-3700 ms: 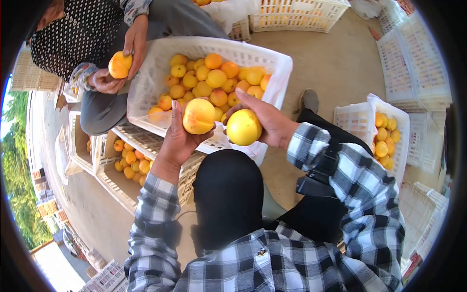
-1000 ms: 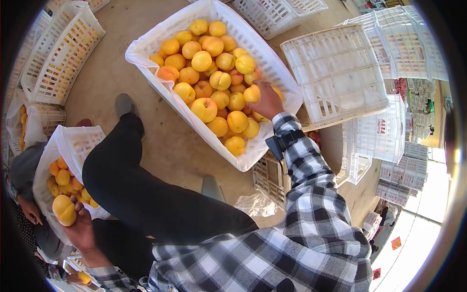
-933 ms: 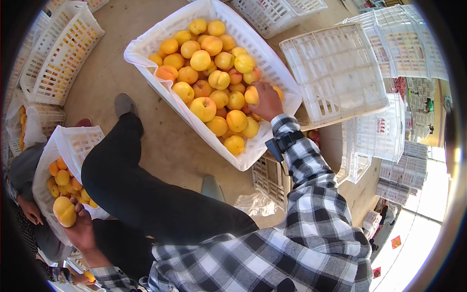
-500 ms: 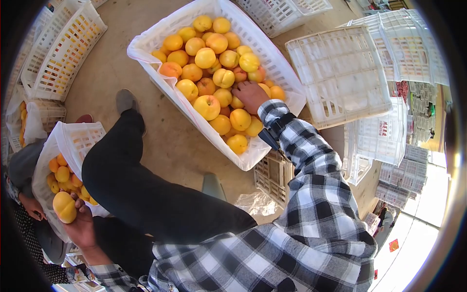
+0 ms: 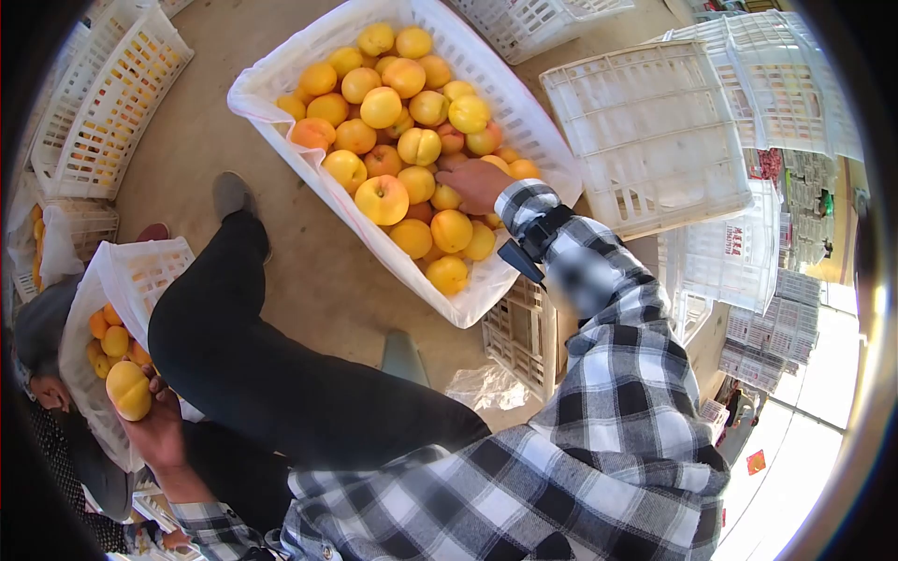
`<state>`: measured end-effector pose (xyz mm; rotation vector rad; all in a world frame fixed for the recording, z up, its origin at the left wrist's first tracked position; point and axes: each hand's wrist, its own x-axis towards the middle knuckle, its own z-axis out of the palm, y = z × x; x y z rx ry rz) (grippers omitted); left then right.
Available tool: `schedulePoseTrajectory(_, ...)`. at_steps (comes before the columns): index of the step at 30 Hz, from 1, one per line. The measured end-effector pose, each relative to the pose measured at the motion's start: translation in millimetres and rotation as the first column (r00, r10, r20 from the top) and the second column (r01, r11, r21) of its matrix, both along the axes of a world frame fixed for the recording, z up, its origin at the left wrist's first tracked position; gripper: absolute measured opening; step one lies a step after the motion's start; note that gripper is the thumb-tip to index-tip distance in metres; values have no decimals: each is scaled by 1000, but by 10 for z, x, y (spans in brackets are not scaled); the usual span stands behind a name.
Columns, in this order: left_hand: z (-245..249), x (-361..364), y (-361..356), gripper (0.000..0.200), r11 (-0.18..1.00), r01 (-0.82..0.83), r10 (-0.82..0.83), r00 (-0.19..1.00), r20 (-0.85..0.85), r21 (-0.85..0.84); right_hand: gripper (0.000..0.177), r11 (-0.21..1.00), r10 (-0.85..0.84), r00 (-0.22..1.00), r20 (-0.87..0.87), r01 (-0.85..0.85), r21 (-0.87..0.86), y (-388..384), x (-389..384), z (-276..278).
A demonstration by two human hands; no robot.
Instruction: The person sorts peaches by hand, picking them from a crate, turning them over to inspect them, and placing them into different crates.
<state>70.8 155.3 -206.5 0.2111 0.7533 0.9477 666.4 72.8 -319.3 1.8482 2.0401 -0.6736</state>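
My left hand (image 5: 163, 421) is closed around a yellow peach (image 5: 129, 390), held up beside a lined crate (image 5: 150, 271) with more peaches in it. My right hand (image 5: 477, 183) reaches down into a larger white crate (image 5: 374, 245) of yellow-orange peaches (image 5: 382, 107). Its fingers are bent down among the fruit at the right of the pile, with their tips partly hidden; whatever is under them is covered by the hand. A thin white liner hangs over this crate's rim.
An upturned white crate (image 5: 645, 140) and stacked crates (image 5: 730, 248) stand at the right. More slotted crates (image 5: 117, 103) are at the far left. A brownish crate (image 5: 520, 337) sits below the large one. Another person's hand (image 5: 49, 391) is at the left edge.
The view has shifted slightly, so most things sit a little further left. My right hand has drawn back slightly from the peaches beside it. My left hand still holds its peach.
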Motion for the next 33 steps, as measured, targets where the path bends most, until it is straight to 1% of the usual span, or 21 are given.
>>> schedulePoseTrajectory(1, -6, 31, 6, 49, 1000, -1, 1, 1000, 6, 2, 53, 1000, 1, 1000, 6, -1, 2, -15, 50, 56)
schedulePoseTrajectory(3, 18, 57, -9, 49, 1000, 22, -21, 999, 40, -12, 65, 965, 179, 972, -152, -144, 217, -62, 115, 180)
schedulePoseTrajectory(4, 28, 32, -22, 49, 1000, 11, -11, 999, 36, -15, 71, 988, 49, 985, -164, -24, 156, -58, 136, 269)
schedulePoseTrajectory(5, 13, -12, -28, 50, 1000, 4, -4, 1000, -1, -11, 71, 987, 61, 984, -166, -35, 154, -92, 170, 280)
schedulePoseTrajectory(7, 4, -92, -54, 50, 1000, -8, 7, 999, -42, -12, 72, 918, -149, 981, -126, 184, 351, -223, 295, 312)
schedulePoseTrajectory(8, -8, -139, -59, 50, 1000, -12, 12, 999, -38, -5, 74, 905, -212, 973, -93, 232, 358, -300, 298, 272)
schedulePoseTrajectory(9, -16, -171, -54, 50, 1000, -13, 13, 999, -32, 2, 74, 904, -216, 972, -94, 235, 357, -360, 293, 221)
schedulePoseTrajectory(11, -16, -209, -51, 50, 1000, -19, 19, 999, -42, 3, 77, 884, -388, 921, -37, 383, 267, -456, 239, 173)
schedulePoseTrajectory(12, -20, -228, -50, 50, 999, -33, 33, 998, -54, 5, 77, 884, -389, 921, -36, 384, 266, -469, 258, 121)
schedulePoseTrajectory(14, -21, -243, -61, 49, 999, -32, 32, 998, -57, 3, 79, 762, -411, 877, -248, 480, 435, -469, 291, 6)
schedulePoseTrajectory(15, 1, -237, -66, 49, 1000, -31, 31, 998, -62, 1, 79, 766, -408, 878, -251, 478, 429, -443, 286, -22)
schedulePoseTrajectory(17, 18, -195, -53, 48, 999, -32, 31, 998, -59, -12, 79, 632, -546, 751, -371, 660, 407, -393, 251, -64)
schedulePoseTrajectory(20, -47, -172, -43, 49, 999, -27, 26, 999, -27, -30, 76, 593, -654, 687, -318, 726, 348, -328, 83, -121)
schedulePoseTrajectory(21, -70, -166, -36, 51, 999, -30, 30, 1000, -4, -33, 76, 591, -656, 685, -317, 727, 350, -315, 75, -88)
schedulePoseTrajectory(25, -66, -138, -56, 52, 991, -61, 62, 998, 7, -118, 81, 709, -636, 768, -72, 618, 340, -293, 81, 20)
schedulePoseTrajectory(27, -49, -145, -65, 51, 999, -31, 31, 1000, -3, -43, 83, 749, -611, 792, 9, 574, 330, -366, 125, 47)
schedulePoseTrajectory(29, 46, -133, -71, 49, 999, -23, 25, 998, -56, 23, 80, 798, -465, 883, 64, 387, 462, -518, 116, 118)
schedulePoseTrajectory(30, 120, -116, -80, 48, 996, -13, 22, 993, -113, 85, 80, 797, -465, 883, 65, 386, 464, -567, 86, 160)
schedulePoseTrajectory(31, 192, -94, -94, 48, 996, -13, 23, 994, -111, 86, 73, 728, -459, 888, 13, 367, 579, -622, 52, 212)
schedulePoseTrajectory(32, 291, -29, -110, 48, 993, -6, 15, 997, -82, 118, 67, 643, -446, 894, -36, 348, 682, -689, -10, 297)
schedulePoseTrajectory(33, 375, 37, -118, 47, 988, 3, 5, 999, -51, 152, 67, 641, -449, 893, -34, 348, 684, -752, -157, 405)
